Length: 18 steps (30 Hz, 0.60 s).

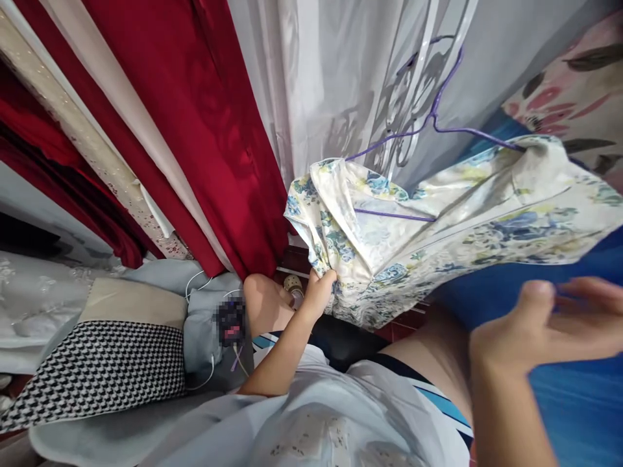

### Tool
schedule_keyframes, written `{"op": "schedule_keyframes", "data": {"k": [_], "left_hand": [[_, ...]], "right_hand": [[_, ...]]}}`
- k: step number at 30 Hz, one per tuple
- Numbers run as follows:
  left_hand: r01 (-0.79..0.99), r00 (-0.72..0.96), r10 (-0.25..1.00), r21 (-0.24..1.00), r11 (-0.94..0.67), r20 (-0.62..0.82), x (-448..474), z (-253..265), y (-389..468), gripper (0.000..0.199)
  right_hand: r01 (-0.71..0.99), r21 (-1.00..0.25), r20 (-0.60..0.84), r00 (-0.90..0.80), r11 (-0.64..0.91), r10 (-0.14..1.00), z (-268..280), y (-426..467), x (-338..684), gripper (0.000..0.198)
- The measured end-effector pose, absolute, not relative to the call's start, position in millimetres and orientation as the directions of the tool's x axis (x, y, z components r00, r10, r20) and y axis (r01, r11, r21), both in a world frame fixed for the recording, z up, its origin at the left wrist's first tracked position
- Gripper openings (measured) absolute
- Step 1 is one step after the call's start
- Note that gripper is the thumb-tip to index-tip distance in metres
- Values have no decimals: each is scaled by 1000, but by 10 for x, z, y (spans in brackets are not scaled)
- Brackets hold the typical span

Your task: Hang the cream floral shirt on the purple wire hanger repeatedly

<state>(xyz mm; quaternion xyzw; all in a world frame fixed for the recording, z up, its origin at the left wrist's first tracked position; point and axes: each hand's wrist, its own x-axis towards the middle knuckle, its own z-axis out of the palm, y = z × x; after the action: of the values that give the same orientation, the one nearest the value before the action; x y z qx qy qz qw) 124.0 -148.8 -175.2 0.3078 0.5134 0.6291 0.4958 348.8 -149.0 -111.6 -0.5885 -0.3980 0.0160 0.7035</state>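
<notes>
In the head view, the floral garment (438, 253), cream with blue and yellow flowers, hangs on a purple hanger (433, 120) in front of the person, its collar around the sloping arms and the hanger's lower bar showing in the neckline. The hanger's hook is up at the white metalwork (425, 45); whether it bears on it, I cannot tell. The left hand (320, 292) has its grip pinching the garment's edge below the near shoulder, thumb against the cloth. The right hand (559, 318) is raised apart from the garment, its grip spread with nothing in it, the fingers blurred. Behind the garment falls a white curtain (316, 84), with a red curtain (180, 130) to the left of it. At the lower left lies a cushion (111, 363), part beige and part black-and-white check, and near it a pixelated object (231, 322). Beyond the right hand spreads a blue surface (584, 402), and a beige shoe (293, 284) shows beside the person's knee.
</notes>
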Motion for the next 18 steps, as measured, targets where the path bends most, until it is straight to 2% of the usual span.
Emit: {"op": "schedule_keyframes", "data": {"k": [1,3,4,5,6,11,18], "left_hand": [[-307,-305,946,952,16,-114,1246,-1742,-1486,23],[-296,-282,956,955,-6,-81,1261,-1715,-1493,22],[-281,-277,959,959,-19,-62,1270,-1702,-1502,21],[-263,-272,961,964,-31,-44,1277,-1690,-1512,21],[-245,-268,963,969,-41,-28,1283,-1682,-1523,20],[-217,-250,968,974,-61,5,1277,-1694,-1547,21],[-249,-253,967,968,-25,-40,1293,-1727,-1554,24]], "right_hand": [[405,-840,541,678,362,497,-1175,-1557,3328,36],[253,-911,404,385,326,830,-1220,-1587,3059,26],[206,-943,302,200,261,932,-1213,-1558,2956,26],[195,-961,212,61,197,975,-1193,-1509,2876,28],[209,-965,163,6,158,987,-1166,-1451,2818,30],[330,-935,147,38,126,988,-1085,-1326,2748,46],[238,-965,73,-158,110,985,-1241,-1532,2812,40]]}}
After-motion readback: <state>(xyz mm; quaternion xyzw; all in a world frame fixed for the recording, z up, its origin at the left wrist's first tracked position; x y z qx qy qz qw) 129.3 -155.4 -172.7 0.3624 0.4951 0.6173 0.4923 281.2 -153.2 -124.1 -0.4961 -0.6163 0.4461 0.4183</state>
